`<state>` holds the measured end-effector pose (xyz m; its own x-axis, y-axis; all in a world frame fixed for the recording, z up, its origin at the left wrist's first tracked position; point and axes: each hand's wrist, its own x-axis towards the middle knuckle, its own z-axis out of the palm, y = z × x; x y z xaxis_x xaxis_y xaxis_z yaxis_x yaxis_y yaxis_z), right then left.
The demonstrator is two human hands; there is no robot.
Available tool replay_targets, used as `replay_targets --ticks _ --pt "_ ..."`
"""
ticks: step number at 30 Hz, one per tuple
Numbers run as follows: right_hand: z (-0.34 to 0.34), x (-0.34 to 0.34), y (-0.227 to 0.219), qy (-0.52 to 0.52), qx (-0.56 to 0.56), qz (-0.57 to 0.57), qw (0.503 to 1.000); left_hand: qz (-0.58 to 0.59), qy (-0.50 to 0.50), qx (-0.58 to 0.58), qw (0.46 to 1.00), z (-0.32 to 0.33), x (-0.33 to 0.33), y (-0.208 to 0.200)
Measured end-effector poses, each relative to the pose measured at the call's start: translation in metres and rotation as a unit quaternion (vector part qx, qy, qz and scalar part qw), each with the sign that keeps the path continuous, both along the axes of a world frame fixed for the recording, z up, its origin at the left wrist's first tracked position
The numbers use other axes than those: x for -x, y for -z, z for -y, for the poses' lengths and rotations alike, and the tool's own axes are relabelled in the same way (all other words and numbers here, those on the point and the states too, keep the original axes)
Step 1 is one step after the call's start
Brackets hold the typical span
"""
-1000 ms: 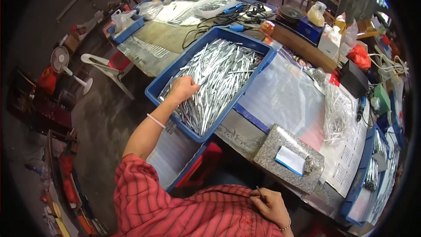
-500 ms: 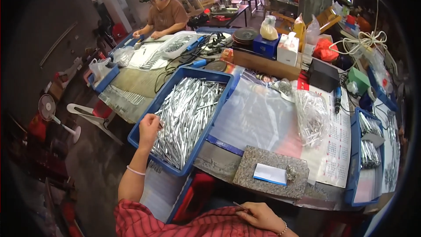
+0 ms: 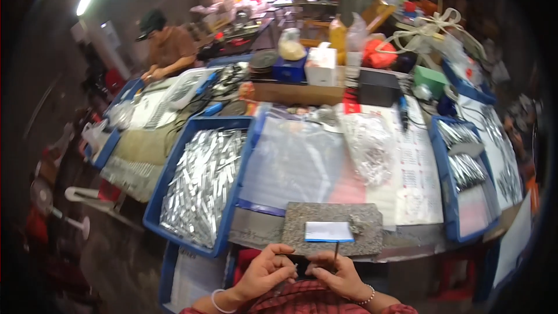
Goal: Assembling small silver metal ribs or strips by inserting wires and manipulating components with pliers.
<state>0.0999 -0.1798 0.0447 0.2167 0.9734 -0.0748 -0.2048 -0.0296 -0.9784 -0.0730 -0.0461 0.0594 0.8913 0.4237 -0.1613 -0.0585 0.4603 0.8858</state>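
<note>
My left hand (image 3: 268, 272) and my right hand (image 3: 337, 274) are close together at the table's front edge, just short of a speckled stone slab (image 3: 295, 228). The left fingers are pinched together, and what they hold, if anything, is too small and blurred to name. Between the right thumb and fingers a thin dark rod (image 3: 336, 249) sticks upward. On the slab lies a flat white pad with a blue front edge (image 3: 329, 231), beside a small greyish lump (image 3: 361, 224). To the left stands a blue tray (image 3: 152, 208) heaped with slim silvery metal pieces (image 3: 200, 183).
A clear plastic bag of pale sticks (image 3: 370, 148) lies on the plastic-covered table. At the right is another blue tray (image 3: 494, 212) with bundled metal pieces. Behind stand a black box (image 3: 378, 87) and a tissue box (image 3: 321, 70). A co-worker (image 3: 168, 46) sits far left.
My left hand has left the tray of metal pieces and come over to my right hand. The right hand has risen, its rod now pointing up. The view has turned right.
</note>
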Motion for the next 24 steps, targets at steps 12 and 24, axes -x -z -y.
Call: replay_targets --ticks 12,24 --pt "0.019 -0.030 -0.004 0.114 0.061 -0.122 0.984 -0.026 0.092 0.079 0.992 0.021 -0.062 0.011" --pt "0.020 -0.043 -0.001 0.158 0.028 -0.102 0.982 -0.033 -0.034 0.010 0.999 0.016 -0.037 0.018"
